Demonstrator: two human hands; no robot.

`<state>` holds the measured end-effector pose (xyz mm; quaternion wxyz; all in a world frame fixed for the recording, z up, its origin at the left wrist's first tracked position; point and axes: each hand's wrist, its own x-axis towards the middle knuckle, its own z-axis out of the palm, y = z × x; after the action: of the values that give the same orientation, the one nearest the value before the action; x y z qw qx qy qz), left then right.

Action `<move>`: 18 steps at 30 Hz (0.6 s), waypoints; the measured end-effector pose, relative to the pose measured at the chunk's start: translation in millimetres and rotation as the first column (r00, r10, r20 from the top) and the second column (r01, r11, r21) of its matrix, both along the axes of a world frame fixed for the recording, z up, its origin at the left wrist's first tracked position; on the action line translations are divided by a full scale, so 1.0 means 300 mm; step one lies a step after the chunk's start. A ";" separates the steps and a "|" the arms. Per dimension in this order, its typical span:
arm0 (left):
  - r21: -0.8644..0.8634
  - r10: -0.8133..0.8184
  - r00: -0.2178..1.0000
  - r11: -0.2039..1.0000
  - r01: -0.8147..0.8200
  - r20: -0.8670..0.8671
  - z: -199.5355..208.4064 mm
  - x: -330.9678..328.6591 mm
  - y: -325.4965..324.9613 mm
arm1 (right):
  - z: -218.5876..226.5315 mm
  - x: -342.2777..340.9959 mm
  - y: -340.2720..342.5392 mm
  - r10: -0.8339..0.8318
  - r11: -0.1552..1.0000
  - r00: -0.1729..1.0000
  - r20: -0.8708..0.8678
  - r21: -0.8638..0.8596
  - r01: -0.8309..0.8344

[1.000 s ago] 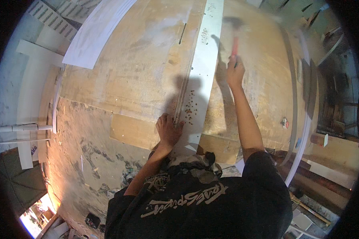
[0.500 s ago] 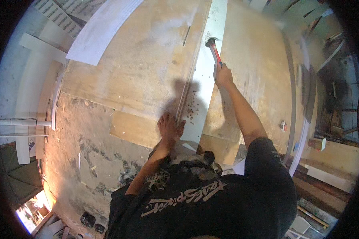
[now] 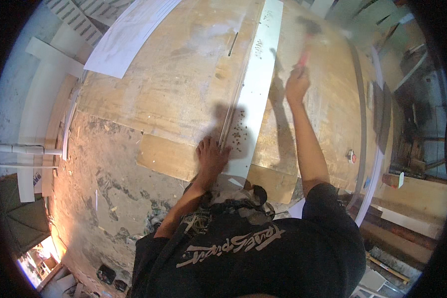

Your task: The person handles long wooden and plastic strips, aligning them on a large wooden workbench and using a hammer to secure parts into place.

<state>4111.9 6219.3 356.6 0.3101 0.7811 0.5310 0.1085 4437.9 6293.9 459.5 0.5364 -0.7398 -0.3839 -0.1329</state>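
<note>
My right hand (image 3: 298, 85) grips a claw hammer (image 3: 304, 57) by its red handle. The hammer is raised over the board right of a long white strip (image 3: 256, 74); motion smears its dark head. My left hand (image 3: 212, 158) lies with fingers spread at the near end of thin wooden edging (image 3: 229, 116) along the strip's left side. Scattered small brown pieces (image 3: 240, 131), too small to name, lie on the strip near this hand. Further small dark bits sit towards the strip's far end.
Large tan boards (image 3: 154, 99) form the work surface. A white sheet (image 3: 126, 39) lies at far left, and a thin dark rod (image 3: 232, 43) near the strip. A small round red-and-white object (image 3: 351, 157) sits at right. Stained concrete floor (image 3: 129, 193) shows at near left.
My right hand has lifted the hammer away from the white strip, moving right and slightly farther off. My left hand has stayed almost in place.
</note>
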 end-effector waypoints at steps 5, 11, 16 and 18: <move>-0.024 0.035 0.998 0.999 -0.036 -0.055 -0.028 -0.025 -0.014 | 0.216 0.013 0.105 -0.056 0.898 0.998 -0.011 0.437 0.055; 0.028 -0.039 0.999 0.999 0.040 -0.037 -0.084 -0.015 -0.016 | -0.317 -0.001 0.012 -0.192 0.665 0.981 0.036 -0.730 0.157; 0.096 0.049 0.999 0.994 -0.048 -0.015 -0.058 -0.015 -0.035 | -0.217 0.029 0.043 -0.080 0.580 0.981 -0.178 -0.808 -0.100; -0.007 -0.004 0.999 1.000 0.004 -0.039 -0.027 -0.010 -0.020 | -0.233 0.104 0.035 -0.054 0.557 0.984 -0.168 -0.823 -0.110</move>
<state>4109.0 6213.2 348.7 0.3028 0.7830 0.5356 0.0909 4469.2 6304.5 389.6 0.1586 -0.9073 -0.3647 0.1367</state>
